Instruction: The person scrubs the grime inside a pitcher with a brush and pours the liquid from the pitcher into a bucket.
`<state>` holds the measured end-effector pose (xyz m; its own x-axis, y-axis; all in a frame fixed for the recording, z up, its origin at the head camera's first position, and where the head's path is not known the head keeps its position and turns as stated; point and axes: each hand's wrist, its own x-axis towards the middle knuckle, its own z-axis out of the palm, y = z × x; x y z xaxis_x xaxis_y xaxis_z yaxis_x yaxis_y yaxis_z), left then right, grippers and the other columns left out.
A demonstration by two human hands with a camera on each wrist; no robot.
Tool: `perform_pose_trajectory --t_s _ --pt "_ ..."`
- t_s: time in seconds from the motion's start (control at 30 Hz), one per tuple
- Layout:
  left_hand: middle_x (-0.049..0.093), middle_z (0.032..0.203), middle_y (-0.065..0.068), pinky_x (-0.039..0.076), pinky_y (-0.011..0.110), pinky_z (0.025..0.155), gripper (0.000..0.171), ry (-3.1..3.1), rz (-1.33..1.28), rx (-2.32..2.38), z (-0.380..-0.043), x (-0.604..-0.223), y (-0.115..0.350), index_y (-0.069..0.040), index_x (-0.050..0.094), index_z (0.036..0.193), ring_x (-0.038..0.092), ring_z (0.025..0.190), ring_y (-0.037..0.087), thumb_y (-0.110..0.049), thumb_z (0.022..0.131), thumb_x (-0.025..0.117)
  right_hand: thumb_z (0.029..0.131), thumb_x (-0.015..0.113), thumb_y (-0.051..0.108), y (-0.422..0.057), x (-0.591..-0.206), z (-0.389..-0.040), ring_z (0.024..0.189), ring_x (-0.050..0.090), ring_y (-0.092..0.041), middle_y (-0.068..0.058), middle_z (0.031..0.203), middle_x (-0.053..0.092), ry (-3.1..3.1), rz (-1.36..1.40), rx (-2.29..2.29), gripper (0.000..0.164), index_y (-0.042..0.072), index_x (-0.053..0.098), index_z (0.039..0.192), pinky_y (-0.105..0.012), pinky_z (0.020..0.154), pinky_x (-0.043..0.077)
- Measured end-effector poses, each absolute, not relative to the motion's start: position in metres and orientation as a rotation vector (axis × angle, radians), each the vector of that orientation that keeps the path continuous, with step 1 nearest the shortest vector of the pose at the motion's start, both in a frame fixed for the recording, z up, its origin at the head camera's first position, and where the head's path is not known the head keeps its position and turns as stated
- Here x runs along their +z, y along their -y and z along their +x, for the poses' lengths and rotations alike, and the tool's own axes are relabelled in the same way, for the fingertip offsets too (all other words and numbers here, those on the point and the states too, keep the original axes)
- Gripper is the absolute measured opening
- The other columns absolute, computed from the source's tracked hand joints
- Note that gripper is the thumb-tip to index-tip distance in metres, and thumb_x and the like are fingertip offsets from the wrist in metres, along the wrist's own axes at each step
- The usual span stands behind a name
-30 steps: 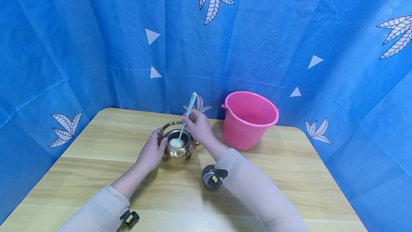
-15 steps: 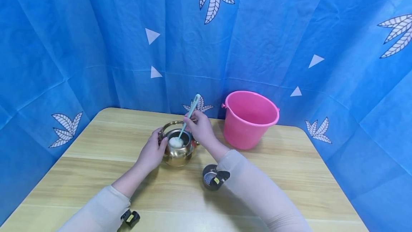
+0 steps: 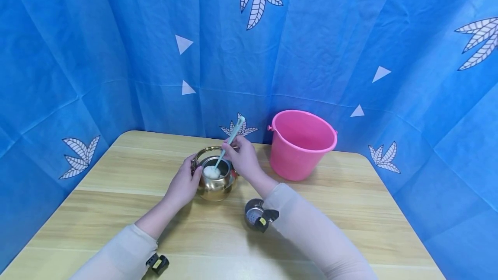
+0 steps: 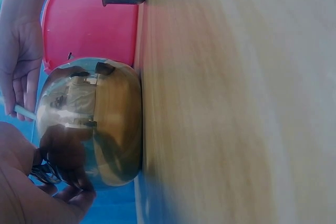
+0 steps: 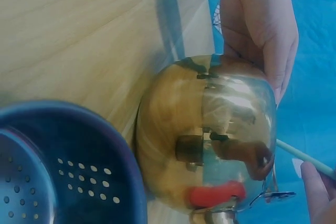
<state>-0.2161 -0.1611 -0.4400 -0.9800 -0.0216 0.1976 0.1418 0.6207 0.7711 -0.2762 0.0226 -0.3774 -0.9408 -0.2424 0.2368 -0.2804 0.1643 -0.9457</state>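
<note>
A shiny gold teapot point(image 3: 214, 191) with a hoop handle stands on the wooden table, its lid off. My left hand point(image 3: 186, 185) grips its left side, thumb near the rim and fingers around the handle's base. My right hand point(image 3: 244, 159) pinches the pale green handle of a cleaning brush point(image 3: 234, 133) over the teapot. The round white sponge head point(image 3: 212, 172) of the brush sits in the teapot's mouth, against the near left part of the rim. In the right wrist view the teapot's spout points down, and its rounded body point(image 5: 168, 124) fills the middle.
A perforated metal strainer basket point(image 3: 252, 216) stands on the table near my right forearm, partly covered by the black wrist camera. Behind and to the right is a pink bucket point(image 3: 292, 163). A blue patterned curtain point(image 3: 330, 55) hangs around the table.
The top of the brush handle has tilted right and dipped a little, while the sponge head has shifted slightly left. My right hand has edged right; the left hand and teapot stay put.
</note>
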Motion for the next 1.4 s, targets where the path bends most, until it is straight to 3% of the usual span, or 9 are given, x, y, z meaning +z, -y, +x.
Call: perform_pose_trajectory --t_s 0.33,0.57,1.4 --pt "0.039 0.148 0.034 0.031 0.06 0.113 0.057 2.664 -0.091 -1.289 -0.2155 -0.4396 0.1621 0.008 0.023 0.153 0.039 0.137 0.049 -0.02 0.108 0.043 0.097 0.065 0.007 -0.0232 -0.3811 -0.2743 0.088 0.074 -0.028 -0.017 0.102 0.068 2.376 0.471 1.972 0.016 -0.003 0.063 0.109 -0.026 0.074 0.061" --pt "0.039 0.148 0.034 0.031 0.059 0.114 0.056 2.655 -0.095 -1.302 -0.2157 -0.4401 0.1619 0.008 0.023 0.153 0.039 0.137 0.049 -0.019 0.108 0.044 0.097 0.064 0.007 -0.0241 -0.3832 -0.2743 0.091 0.073 -0.029 -0.018 0.106 0.069 2.347 0.443 2.015 0.024 -0.008 0.059 0.115 -0.026 0.075 0.06" --pt "0.038 0.148 0.034 0.031 0.06 0.113 0.057 2.663 -0.099 -1.302 -0.2158 -0.4396 0.162 0.008 0.023 0.153 0.039 0.137 0.049 -0.021 0.108 0.043 0.096 0.068 0.01 -0.023 -0.3872 -0.2673 0.091 0.073 -0.024 -0.013 0.098 0.075 2.316 0.436 1.85 0.011 0.001 0.067 0.102 -0.023 0.075 0.06"
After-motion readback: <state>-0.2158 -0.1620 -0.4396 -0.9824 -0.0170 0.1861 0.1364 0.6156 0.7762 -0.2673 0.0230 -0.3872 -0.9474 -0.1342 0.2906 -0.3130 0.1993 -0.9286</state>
